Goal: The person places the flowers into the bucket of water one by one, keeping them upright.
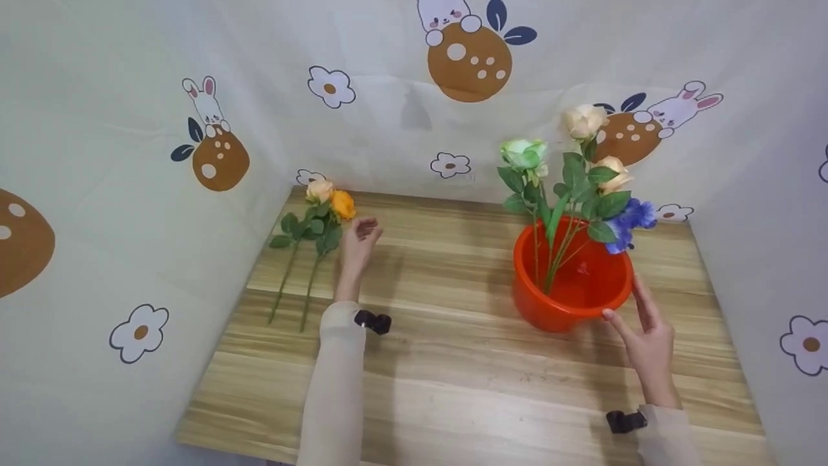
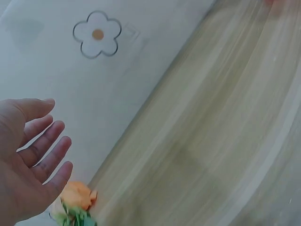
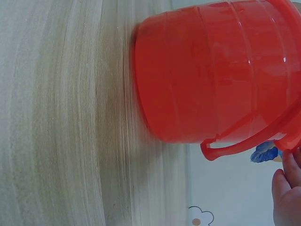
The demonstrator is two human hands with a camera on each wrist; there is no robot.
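Observation:
My left hand (image 1: 360, 246) hovers beside two artificial roses, an orange rose (image 1: 343, 204) and a peach rose (image 1: 319, 189), lying on the table's left. Its fingers are loosely bent and hold nothing; the left wrist view shows the palm and spread fingers. With fairly straight fingers and thumb, my right hand (image 1: 652, 349) touches the right rim of a red plastic bucket (image 1: 546, 314). Standing in the bucket are a green rose (image 1: 524, 154), a cream rose (image 1: 584, 121), a second peach rose (image 1: 613, 173) and a blue flower (image 1: 626, 225). The bucket's handle (image 3: 249, 141) hangs down its side.
The wood-grain table (image 1: 453, 362) carries the bucket at right and the loose roses at left. A pale curtain (image 1: 381, 136) printed with rabbits and flowers rises behind the table and along both sides. Each wrist wears a small black camera mount (image 1: 373, 321).

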